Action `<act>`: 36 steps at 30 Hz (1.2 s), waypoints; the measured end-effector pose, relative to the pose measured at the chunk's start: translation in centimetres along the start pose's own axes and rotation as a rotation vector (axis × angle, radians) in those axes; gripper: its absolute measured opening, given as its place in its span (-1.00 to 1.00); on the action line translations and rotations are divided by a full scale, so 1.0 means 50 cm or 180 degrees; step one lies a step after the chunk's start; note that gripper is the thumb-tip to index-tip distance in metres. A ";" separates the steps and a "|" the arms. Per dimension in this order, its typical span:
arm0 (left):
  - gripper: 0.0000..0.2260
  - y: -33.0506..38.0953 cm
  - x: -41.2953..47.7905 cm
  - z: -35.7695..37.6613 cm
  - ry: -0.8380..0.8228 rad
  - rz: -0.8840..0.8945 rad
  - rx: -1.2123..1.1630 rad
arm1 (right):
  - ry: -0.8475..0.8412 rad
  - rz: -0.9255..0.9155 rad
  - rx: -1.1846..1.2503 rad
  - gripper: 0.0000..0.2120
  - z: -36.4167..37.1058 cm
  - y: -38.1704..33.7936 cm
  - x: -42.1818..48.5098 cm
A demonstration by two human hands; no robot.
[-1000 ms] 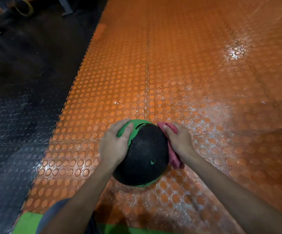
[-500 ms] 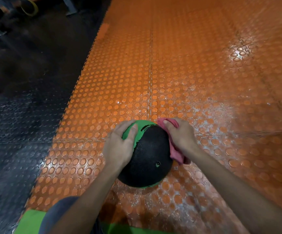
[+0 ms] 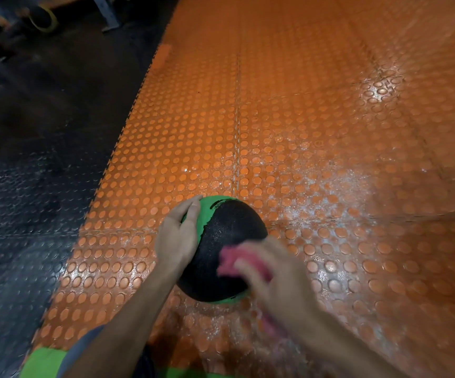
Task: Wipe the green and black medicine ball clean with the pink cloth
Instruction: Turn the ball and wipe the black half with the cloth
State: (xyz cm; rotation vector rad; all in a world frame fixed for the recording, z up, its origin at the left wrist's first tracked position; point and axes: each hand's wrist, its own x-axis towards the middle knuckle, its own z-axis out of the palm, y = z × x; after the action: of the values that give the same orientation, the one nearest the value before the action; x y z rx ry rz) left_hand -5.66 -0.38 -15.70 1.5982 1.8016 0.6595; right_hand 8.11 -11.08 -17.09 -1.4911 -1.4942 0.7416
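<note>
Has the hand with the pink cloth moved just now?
Yes. Against the ball, the right hand and pink cloth swept from its far right side to its near side.

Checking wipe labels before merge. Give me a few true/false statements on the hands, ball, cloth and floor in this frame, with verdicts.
1. The green and black textured medicine ball sits on the orange studded floor tiles. True.
2. The left hand holds the pink cloth. False: the motion-blurred right hand holds it, and the left hand rests on the ball's green side.
3. The pink cloth is over the ball's black part. True.
4. The black studded flooring lies to the ball's right. False: it lies to the left, beyond the orange tiles' edge.
</note>
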 end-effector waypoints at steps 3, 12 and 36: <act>-0.65 -0.005 -0.013 0.000 0.0006 0.0118 -0.0019 | 0.0461 0.1256 0.0549 -0.90 -0.044 0.078 0.108; -0.66 0.006 0.006 0.005 0.0077 -0.0243 -0.0111 | 0.0642 -0.0168 -0.0424 -0.66 0.035 0.017 0.058; -0.54 0.077 0.077 0.037 -0.0068 -0.1096 -0.0595 | 0.1203 0.0336 0.0708 -0.75 0.042 0.036 0.038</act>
State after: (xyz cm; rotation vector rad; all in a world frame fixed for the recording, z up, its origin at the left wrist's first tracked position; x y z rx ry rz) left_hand -1.96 3.90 -14.67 1.1336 1.8783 0.6239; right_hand 7.26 -8.68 -19.27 -1.4519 -1.0233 0.6227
